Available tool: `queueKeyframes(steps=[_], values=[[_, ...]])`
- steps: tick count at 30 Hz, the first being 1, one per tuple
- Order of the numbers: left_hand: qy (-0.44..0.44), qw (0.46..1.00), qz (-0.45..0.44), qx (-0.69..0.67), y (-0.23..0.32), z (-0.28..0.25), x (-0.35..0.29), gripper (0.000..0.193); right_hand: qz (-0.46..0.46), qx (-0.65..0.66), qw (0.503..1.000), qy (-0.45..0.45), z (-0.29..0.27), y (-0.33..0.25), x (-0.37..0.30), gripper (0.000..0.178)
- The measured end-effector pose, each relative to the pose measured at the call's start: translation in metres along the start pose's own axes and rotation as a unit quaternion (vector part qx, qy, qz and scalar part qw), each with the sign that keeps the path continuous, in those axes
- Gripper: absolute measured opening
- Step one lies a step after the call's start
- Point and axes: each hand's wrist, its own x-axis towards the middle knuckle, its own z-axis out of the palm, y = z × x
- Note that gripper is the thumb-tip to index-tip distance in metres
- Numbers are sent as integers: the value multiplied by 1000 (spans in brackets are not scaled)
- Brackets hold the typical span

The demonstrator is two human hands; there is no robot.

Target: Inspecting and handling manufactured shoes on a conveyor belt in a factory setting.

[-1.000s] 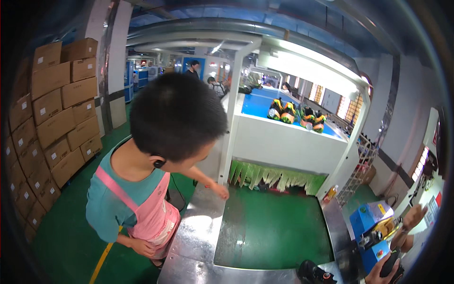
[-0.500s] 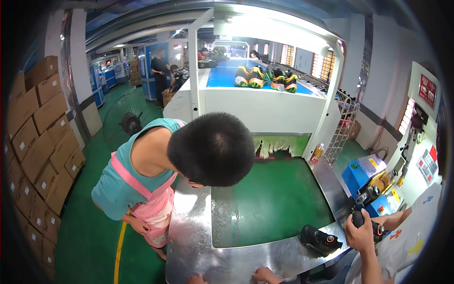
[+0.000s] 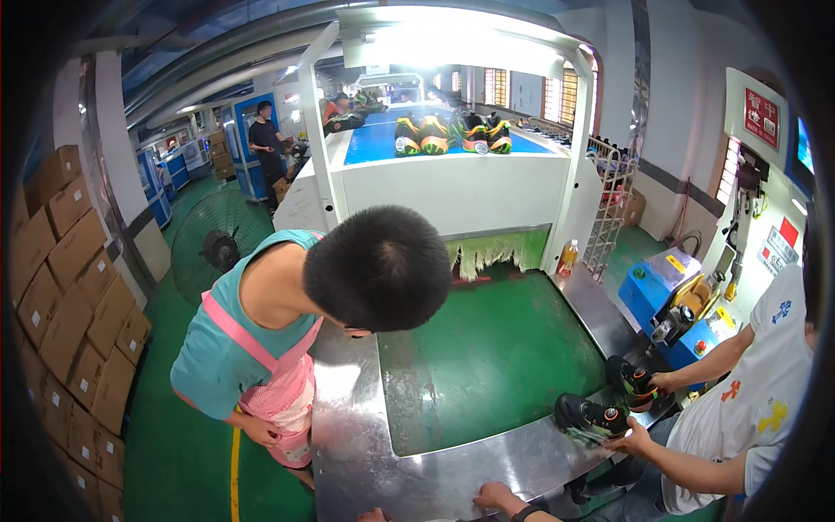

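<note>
My right hand [image 3: 494,497] lies on the near steel rim [image 3: 435,478] of a green conveyor belt [image 3: 487,365], fingers spread, holding nothing; a dark band is on its wrist. Only the knuckles of my left hand [image 3: 374,515] show at the bottom edge, also on the rim. To my right a person in a white shirt [image 3: 757,409] holds one black shoe [image 3: 593,418] at the belt's near right corner and a second black shoe [image 3: 633,383] just behind it.
A person in a teal top and pink apron [image 3: 278,348] leans over the belt's left side. Behind stands a white tunnel machine [image 3: 452,187] with shoes on top. Stacked cartons [image 3: 61,296] line the left wall; a floor fan [image 3: 217,248] and blue machines [image 3: 670,296] stand nearby.
My view has swung down and to the left. My hands have come into sight on the steel rim. The person in the apron has bent lower over the belt.
</note>
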Motion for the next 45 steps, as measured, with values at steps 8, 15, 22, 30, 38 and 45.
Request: queueKeyframes(steps=[8,15,22,30,38,45], values=[[-7,997,-12,71,21,-9,-18,41,3,17,1000,15,3,3,-2,46],[60,998,28,-17,8,-3,-17,40,-15,25,999,37,15,10,7,45],[56,994,32,87,3,4,-12,46,1,5,1000,29,13,19,4,46],[40,999,28,-16,0,4,-38,59,-19,11,1000,-6,-10,-2,-9,46],[55,990,72,-106,-15,20,-46,53,-96,269,950,129,-187,5,-175,21],[125,983,66,-116,-20,27,-61,40,-189,-63,975,97,24,31,8,26]])
